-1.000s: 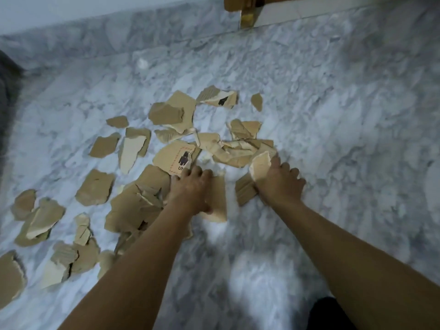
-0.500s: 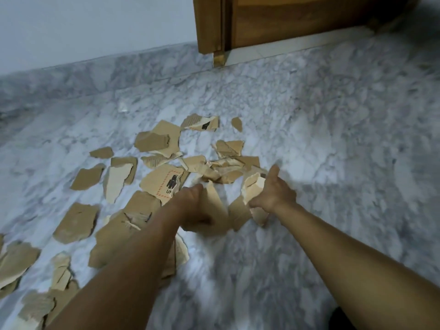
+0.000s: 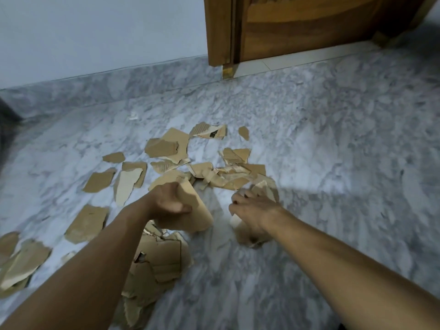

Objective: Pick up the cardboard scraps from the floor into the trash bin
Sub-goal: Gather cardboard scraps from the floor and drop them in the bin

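Several torn brown cardboard scraps point(image 3: 166, 146) lie scattered over the grey marble floor point(image 3: 333, 163), most of them left of centre. My left hand point(image 3: 170, 204) grips a large flat scrap point(image 3: 197, 210) and holds it lifted above the floor. My right hand point(image 3: 252, 210) is curled round a bundle of smaller scraps point(image 3: 264, 190), which stick out above and below the fingers. More scraps point(image 3: 157, 263) sit in a heap under my left forearm. No trash bin is in view.
A wooden door point(image 3: 297, 27) and its frame stand at the back right above a pale sill. A white wall point(image 3: 95, 32) with a marble skirting runs along the back left. A dark object point(image 3: 7, 120) shows at the left edge.
Both hands have closed on scraps and lifted them off the floor toward me. The view has tilted up, bringing the door and wall into sight.
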